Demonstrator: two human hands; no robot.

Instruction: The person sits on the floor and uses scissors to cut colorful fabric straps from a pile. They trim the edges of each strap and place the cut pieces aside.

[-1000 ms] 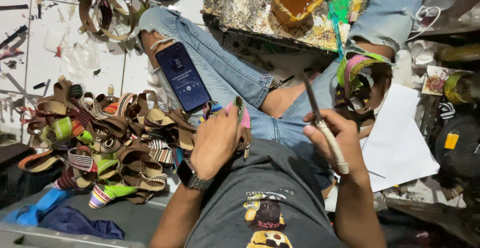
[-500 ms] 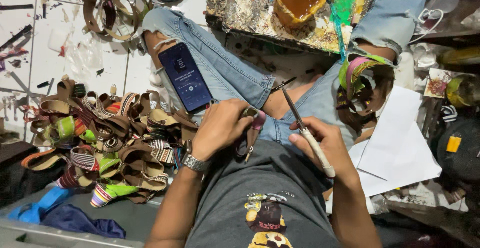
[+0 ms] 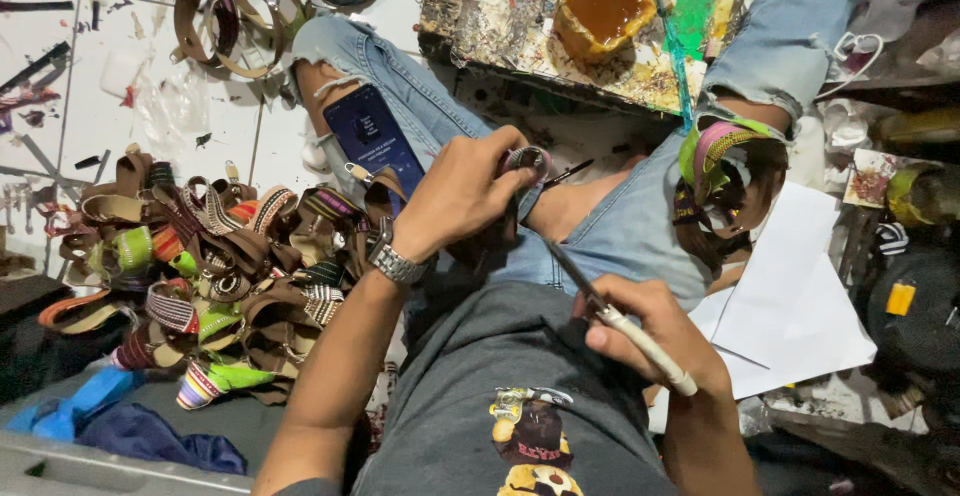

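Observation:
I sit on the floor with jeans-clad legs stretched out. My left hand (image 3: pixel 462 194), with a metal watch on its wrist, grips a brown strap piece with a patterned band and ring (image 3: pixel 524 164) over my lap. My right hand (image 3: pixel 650 334) holds a thin brush with a pale handle (image 3: pixel 640 341), its dark tip (image 3: pixel 562 258) pointing up-left toward the strap, a little short of it. A dark smartphone (image 3: pixel 374 138) with a lit screen lies on my left thigh.
A heap of brown and coloured woven strap pieces (image 3: pixel 210 266) lies at the left. A paint-spattered board (image 3: pixel 560 31) carries an amber glue pot (image 3: pixel 600 6) ahead. More straps (image 3: pixel 725 186) rest on the right knee, white paper sheets (image 3: pixel 790 296) at the right, blue cloth (image 3: pixel 80 406) lower left.
My left hand has risen away from my belly with the strap piece, toward the phone. My right hand has dropped lower and the brush now tilts flatter, tip toward the strap.

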